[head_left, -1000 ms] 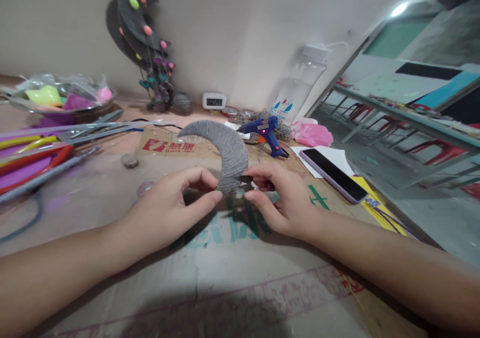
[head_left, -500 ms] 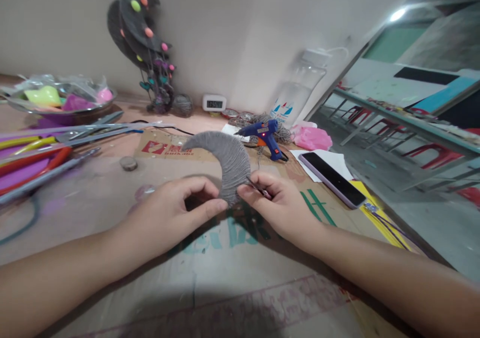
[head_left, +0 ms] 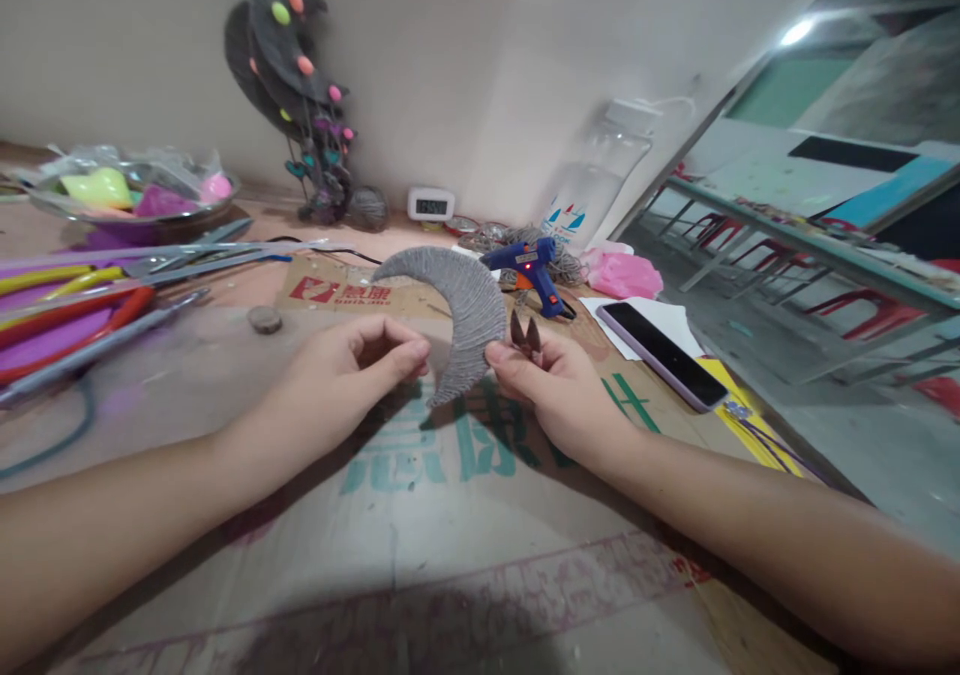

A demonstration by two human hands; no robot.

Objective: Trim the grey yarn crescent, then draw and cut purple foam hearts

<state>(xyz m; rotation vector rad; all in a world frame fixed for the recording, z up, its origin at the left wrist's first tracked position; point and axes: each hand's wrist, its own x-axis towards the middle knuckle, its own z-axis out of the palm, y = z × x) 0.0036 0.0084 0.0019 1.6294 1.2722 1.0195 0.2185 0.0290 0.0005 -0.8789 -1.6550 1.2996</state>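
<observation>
A crescent moon shape (head_left: 472, 315) wrapped in grey yarn stands tilted above the cardboard, its tips towards the left. My right hand (head_left: 559, 380) is closed on its outer edge between thumb and fingers. The same hand also holds small dark-bladed scissors (head_left: 525, 337), whose two blades point up, slightly apart; their handles are hidden in the palm. To the left of the crescent, my left hand (head_left: 367, 370) is in a pinch, thumb against forefinger, a little apart from the inner curve. Whether a thread is between those fingertips cannot be made out.
Behind the crescent lie a blue glue gun (head_left: 529, 265), a small digital clock (head_left: 431, 205) and a water bottle (head_left: 596, 175). A phone (head_left: 664, 355) is at right. Pliers (head_left: 82, 320) and a bowl (head_left: 135, 225) are at left; a decorated moon hanging (head_left: 289, 65) is against the wall.
My left hand has let go of the crescent's lower end and moved left. The crescent has turned slightly, and the scissors in my right hand now point upward with their blades visible.
</observation>
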